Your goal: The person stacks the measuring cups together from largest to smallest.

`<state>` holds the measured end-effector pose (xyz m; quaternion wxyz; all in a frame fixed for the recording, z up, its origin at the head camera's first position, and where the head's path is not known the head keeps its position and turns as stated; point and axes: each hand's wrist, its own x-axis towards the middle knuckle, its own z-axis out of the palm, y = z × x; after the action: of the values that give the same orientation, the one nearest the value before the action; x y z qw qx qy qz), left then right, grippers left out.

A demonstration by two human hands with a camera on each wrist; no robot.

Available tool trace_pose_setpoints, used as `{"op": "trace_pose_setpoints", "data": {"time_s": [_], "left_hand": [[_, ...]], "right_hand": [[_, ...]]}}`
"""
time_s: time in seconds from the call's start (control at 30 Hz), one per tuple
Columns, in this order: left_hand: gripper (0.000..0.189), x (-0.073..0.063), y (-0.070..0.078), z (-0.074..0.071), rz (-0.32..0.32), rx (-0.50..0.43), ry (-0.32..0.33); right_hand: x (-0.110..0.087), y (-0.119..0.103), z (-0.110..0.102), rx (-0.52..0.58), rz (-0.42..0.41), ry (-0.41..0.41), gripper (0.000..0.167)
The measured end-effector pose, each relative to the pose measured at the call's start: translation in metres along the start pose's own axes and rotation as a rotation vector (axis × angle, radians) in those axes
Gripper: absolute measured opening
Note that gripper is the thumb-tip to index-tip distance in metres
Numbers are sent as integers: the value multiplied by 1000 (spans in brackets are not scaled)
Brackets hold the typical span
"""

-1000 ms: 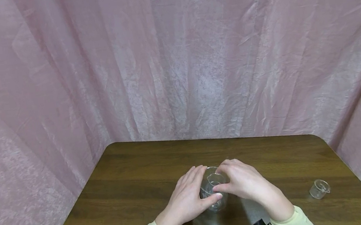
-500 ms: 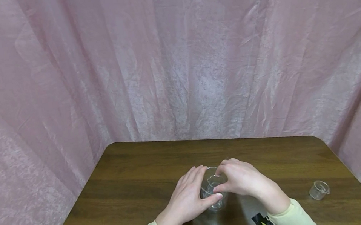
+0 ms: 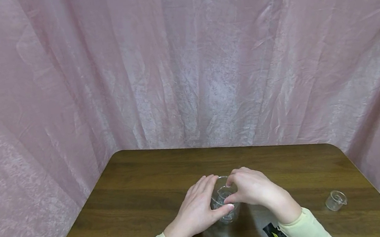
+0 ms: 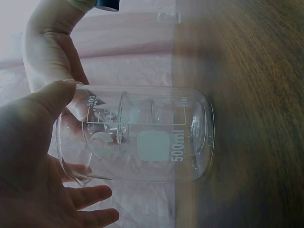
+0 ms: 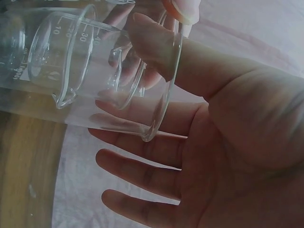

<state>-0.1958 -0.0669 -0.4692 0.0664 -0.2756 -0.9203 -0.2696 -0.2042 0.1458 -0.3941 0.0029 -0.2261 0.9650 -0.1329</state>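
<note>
A clear 500 ml glass beaker (image 4: pixel 154 147) stands upright on the table in front of me. My left hand (image 3: pixel 198 209) holds it near the rim, thumb on the near side and fingers round the far side. At its mouth, my right hand (image 3: pixel 257 189) pinches the rim of a smaller glass beaker (image 3: pixel 226 192) between thumb and index finger, the other fingers extended. That smaller beaker sits inside the large one. In the right wrist view another graduated small beaker (image 5: pixel 61 71) shows deeper in the nested glass.
A separate small glass beaker (image 3: pixel 335 200) stands on the right part of the brown wooden table (image 3: pixel 147 180). Pink velvet curtains (image 3: pixel 182 63) hang behind the table and along both sides.
My right hand has shifted very slightly, its wrist moving a little left, and the smaller beaker's rim sits slightly lower inside the large beaker. The left hand has held still.
</note>
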Motion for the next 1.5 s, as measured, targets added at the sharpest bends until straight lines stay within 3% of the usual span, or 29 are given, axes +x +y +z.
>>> {"op": "trace_pose_setpoints", "data": {"time_s": [1.5], "left_hand": [[92,0,1,-1,0,15,-10]], "right_hand": [[11,-4,10,-16,31,-30,39]]}}
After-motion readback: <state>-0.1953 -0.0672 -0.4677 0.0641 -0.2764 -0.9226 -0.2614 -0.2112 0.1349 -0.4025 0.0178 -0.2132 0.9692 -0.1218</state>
